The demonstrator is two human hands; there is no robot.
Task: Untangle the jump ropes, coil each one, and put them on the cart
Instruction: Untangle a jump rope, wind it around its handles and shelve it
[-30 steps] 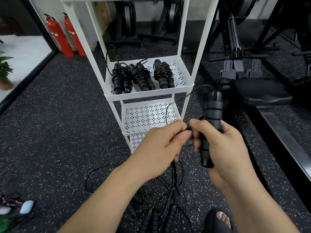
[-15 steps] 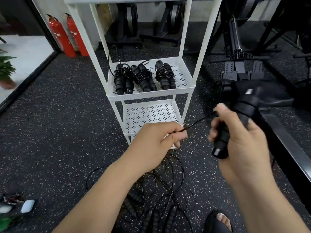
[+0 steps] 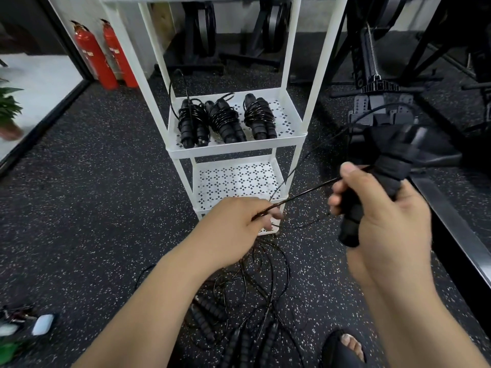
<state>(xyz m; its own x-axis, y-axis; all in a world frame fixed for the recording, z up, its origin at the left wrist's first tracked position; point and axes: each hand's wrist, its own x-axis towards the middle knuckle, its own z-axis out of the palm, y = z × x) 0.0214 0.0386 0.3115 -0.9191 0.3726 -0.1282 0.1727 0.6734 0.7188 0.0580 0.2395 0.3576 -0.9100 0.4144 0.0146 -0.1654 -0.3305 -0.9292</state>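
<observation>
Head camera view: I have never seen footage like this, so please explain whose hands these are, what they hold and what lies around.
No machine here: a person wears one camera on the head, looking down at their own bare hands. The right hand grips the black handle end of a jump rope; the left hand pinches its thin cord, stretched between them. Ahead stands a white cart with three coiled ropes on one shelf. More tangled ropes lie on the dark floor below.
</observation>
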